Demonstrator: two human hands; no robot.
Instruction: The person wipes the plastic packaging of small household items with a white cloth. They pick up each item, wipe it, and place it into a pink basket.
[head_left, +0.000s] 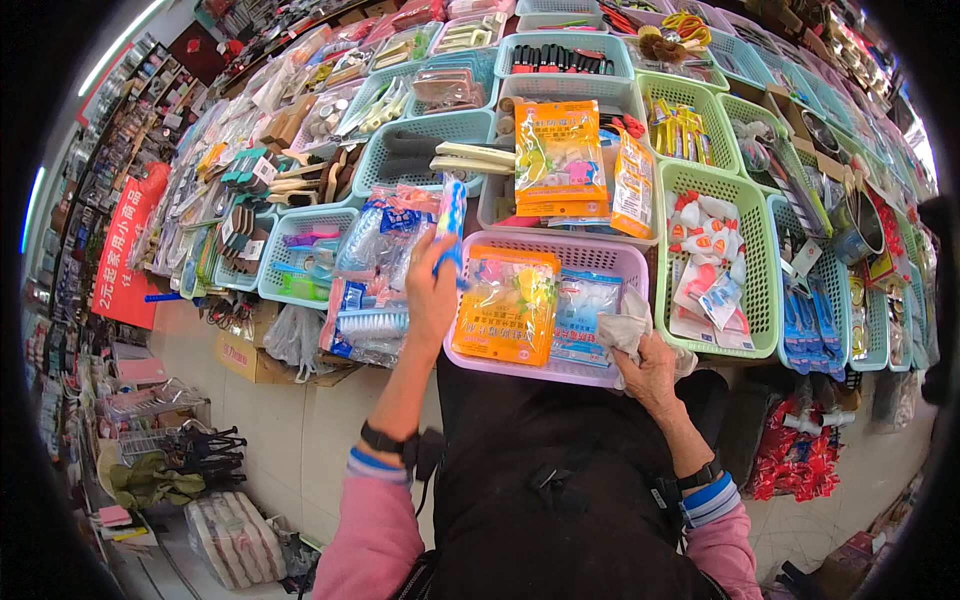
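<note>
My left hand (433, 279) grips a blue and white packaged item (451, 217) at the left edge of a lilac plastic basket (637, 262). My right hand (646, 369) holds a crumpled whitish cloth (628, 324) against that basket's right rim. Inside the basket lie an orange packet (510, 307) and a blue packet (587, 311) side by side. Just behind, more orange packets (559, 154) rest on a clear-grey basket (637, 97), with pale-handled items poking out to its left. Plastic-wrapped brushes (371, 322) lie left of my left hand.
Pastel baskets crowd the display: a green one (769, 300) with small white bottles, a blue one (360, 180) with dark items, another blue one (626, 56) with black-handled tools. A cardboard box (240, 360) sits below at left; red packages (799, 457) are low at right.
</note>
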